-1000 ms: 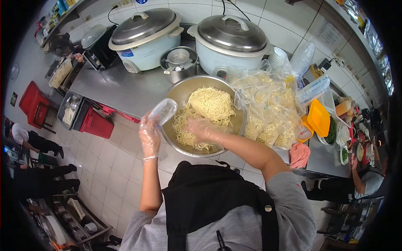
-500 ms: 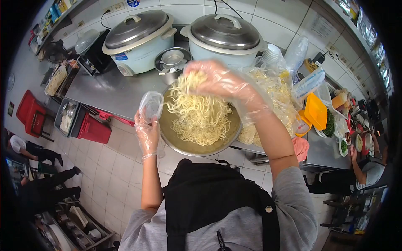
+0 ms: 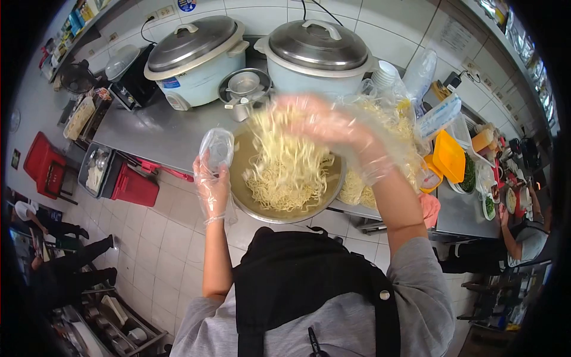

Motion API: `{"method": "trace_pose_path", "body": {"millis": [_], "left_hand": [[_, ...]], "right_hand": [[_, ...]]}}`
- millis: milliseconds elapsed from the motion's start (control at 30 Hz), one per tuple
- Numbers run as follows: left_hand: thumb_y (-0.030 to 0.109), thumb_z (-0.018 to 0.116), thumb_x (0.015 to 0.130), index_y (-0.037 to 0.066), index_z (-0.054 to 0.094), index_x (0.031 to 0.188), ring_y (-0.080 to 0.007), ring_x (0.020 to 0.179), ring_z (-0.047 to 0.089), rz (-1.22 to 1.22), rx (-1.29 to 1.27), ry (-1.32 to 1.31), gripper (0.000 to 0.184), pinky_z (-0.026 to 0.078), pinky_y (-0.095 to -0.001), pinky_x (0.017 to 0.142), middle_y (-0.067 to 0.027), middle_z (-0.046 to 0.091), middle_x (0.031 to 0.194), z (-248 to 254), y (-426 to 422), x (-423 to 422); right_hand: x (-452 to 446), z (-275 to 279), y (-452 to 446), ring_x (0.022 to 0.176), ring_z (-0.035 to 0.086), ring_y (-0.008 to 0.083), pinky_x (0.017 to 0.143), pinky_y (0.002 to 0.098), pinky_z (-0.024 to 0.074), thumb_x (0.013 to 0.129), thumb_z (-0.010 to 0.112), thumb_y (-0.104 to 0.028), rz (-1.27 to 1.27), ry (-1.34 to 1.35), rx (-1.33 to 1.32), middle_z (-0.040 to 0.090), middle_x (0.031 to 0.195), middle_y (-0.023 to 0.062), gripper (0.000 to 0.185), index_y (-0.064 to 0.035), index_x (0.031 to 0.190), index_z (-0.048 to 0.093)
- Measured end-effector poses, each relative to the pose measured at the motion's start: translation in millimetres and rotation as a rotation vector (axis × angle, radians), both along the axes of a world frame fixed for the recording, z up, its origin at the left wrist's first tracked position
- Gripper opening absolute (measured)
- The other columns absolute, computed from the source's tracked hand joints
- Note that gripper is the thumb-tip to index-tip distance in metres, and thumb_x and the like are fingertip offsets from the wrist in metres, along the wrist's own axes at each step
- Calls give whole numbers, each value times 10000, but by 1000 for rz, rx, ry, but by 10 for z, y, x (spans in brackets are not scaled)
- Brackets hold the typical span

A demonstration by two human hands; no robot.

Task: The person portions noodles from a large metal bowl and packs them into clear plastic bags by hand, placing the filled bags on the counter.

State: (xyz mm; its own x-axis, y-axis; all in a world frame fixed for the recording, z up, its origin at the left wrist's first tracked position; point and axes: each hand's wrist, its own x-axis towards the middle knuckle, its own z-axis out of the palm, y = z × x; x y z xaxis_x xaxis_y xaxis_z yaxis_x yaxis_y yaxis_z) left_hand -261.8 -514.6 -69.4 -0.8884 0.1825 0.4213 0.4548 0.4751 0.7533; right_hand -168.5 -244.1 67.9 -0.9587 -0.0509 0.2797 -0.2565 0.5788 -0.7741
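Observation:
Over a wide metal bowl (image 3: 244, 196) at the counter's front edge, my right hand (image 3: 312, 119) grips a bunch of pale noodles (image 3: 279, 143). It wears a clear plastic glove and is smeared by motion. Strands hang from it down to the noodle heap in the bowl. At the bowl's left side, my gloved left hand (image 3: 212, 181) is closed round a small clear plastic container (image 3: 216, 147), apart from the noodles. Clear bags with more noodles (image 3: 392, 128) lie right of the bowl, partly behind my right forearm.
Two large lidded cookers (image 3: 196, 62) stand at the back, with metal pots (image 3: 244, 86) between them. An orange container (image 3: 448, 157) and chopped greens (image 3: 467, 175) are on the right. A red bin (image 3: 135, 183) stands left below the counter. Other people (image 3: 526, 241) are at both sides.
My right hand has shifted slightly right and down, with the noodles still in it and the strands hanging longer. My left hand keeps the container in nearly the same place.

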Motion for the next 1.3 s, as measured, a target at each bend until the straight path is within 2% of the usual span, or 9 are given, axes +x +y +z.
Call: {"method": "trace_pose_path", "body": {"millis": [133,333,600,700,800,967,1100,1200,1300], "left_hand": [[93,693,850,54,536,1387,-346,1172,588,-5,-4,0,561,561,-392,875,-201,489,1395,-127,-78,10],[69,675,845,70,497,1414,-373,1206,577,-63,-103,70,596,556,-411,908,-196,451,1454,-191,81,-27],[11,619,851,95,448,1422,-371,1206,592,-224,-201,147,603,555,-424,934,-142,436,1507,63,474,72],[9,608,866,94,425,1450,-346,1211,592,-351,-209,26,617,543,-403,958,-139,442,1512,127,607,143],[41,629,872,118,387,1497,-343,1211,590,-573,-166,104,674,523,-399,990,-138,422,1538,0,669,192],[36,659,812,129,322,1553,-368,1298,532,-634,-308,216,819,483,-408,1033,-146,386,1572,29,656,358],[-2,635,793,118,317,1553,-380,1319,511,-625,-123,-10,832,459,-417,1065,-148,380,1573,38,630,413],[-30,608,787,105,312,1553,-384,1346,485,-607,-60,-78,832,440,-419,1085,-169,390,1562,63,635,480],[-38,595,791,104,312,1554,-385,1352,477,-619,-116,96,826,430,-415,1095,-180,407,1548,88,657,546]], "right_hand": [[33,-974,34,1274,555,317,1080,439,435,860,709,-354,122,-640,613,568,1413,123,558,-163,1370,589],[368,-1550,-256,1227,590,310,1049,435,463,786,774,-273,-56,-688,827,625,1332,116,658,-181,1403,565],[584,-775,336,1132,632,294,1062,408,460,832,753,-200,-5,41,-186,596,1321,167,498,-47,1291,635],[670,-647,194,1136,626,267,1043,380,479,872,725,-151,-116,-201,-866,601,1290,169,431,22,1254,625],[645,-777,-2,1192,566,206,1071,313,384,862,732,-245,-97,-241,-699,665,1214,87,307,-47,1096,745],[132,-1494,23,997,687,222,888,331,549,904,669,-157,-107,-555,-1249,689,1109,145,357,47,1193,619],[53,-1208,-156,964,697,235,845,349,570,896,621,-94,-33,-500,-1502,691,1080,151,253,36,1113,637],[-96,-1245,-294,937,706,212,789,379,578,879,561,-104,-490,-754,-366,700,1020,143,239,-2,1083,632],[-111,-1345,-333,914,711,311,788,452,548,870,547,-128,-249,-270,96,710,975,196,234,3,1031,656]]}}
